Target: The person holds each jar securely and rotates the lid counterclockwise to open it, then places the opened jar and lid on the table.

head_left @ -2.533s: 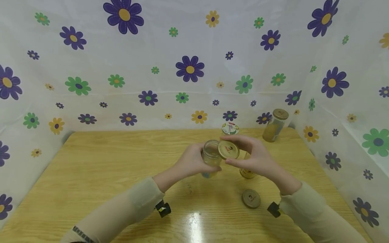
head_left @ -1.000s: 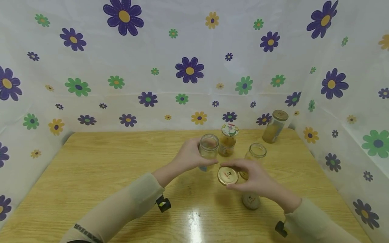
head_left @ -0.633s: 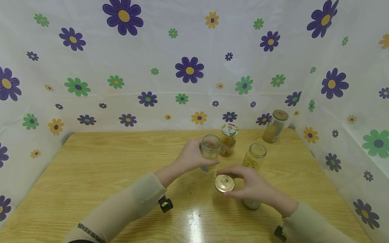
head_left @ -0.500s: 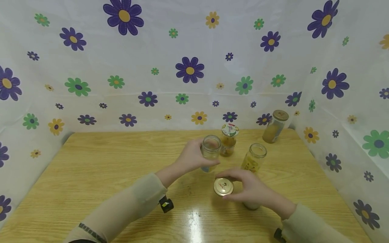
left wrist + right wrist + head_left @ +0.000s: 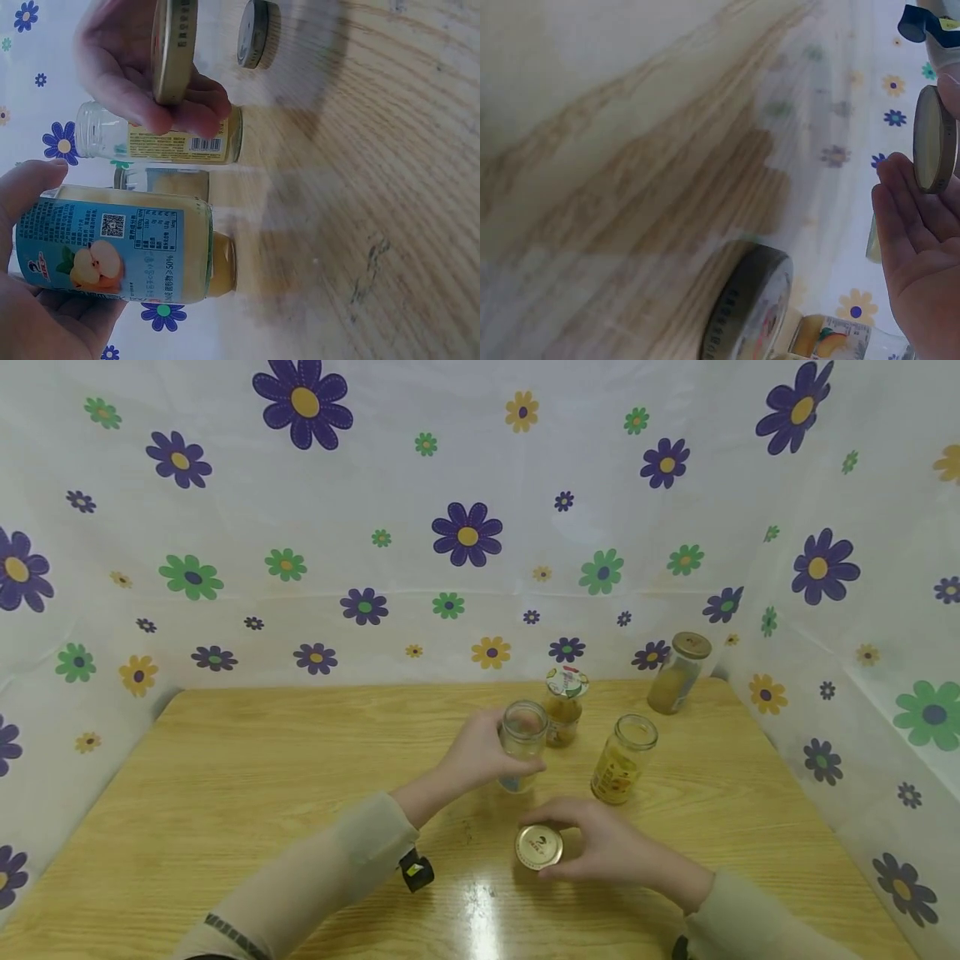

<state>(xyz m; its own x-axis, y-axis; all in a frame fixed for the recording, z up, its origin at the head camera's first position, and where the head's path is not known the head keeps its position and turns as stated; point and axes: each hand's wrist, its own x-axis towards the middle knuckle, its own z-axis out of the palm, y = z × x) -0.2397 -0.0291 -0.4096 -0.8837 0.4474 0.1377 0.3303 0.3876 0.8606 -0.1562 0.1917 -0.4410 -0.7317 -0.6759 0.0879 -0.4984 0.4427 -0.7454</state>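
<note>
My left hand (image 5: 483, 753) grips a lidless glass jar (image 5: 522, 745) around its side, upright. A blue label with an apple (image 5: 97, 262) shows on it in the left wrist view. Nearer my body, my right hand (image 5: 600, 847) pinches a gold metal lid (image 5: 538, 847) by its rim, thumb on one side and fingers on the other. The lid is apart from the jar; its pale underside shows in the right wrist view. A second lid (image 5: 754, 307) lies on the table, hidden behind my right hand in the head view. Whether the held jar touches the table, I cannot tell.
An uncapped jar with a yellow label (image 5: 618, 768) stands right of the held jar. Behind the held jar is a smaller jar with a patterned lid (image 5: 564, 706). Farther back right stands a gold-lidded jar (image 5: 678, 672). Flowered cloth (image 5: 360, 518) walls the wooden table (image 5: 300, 760).
The right hand has carried the gold lid from the jar's mouth toward my body and down near the table. The left hand keeps its grip on the jar, which has shifted only slightly.
</note>
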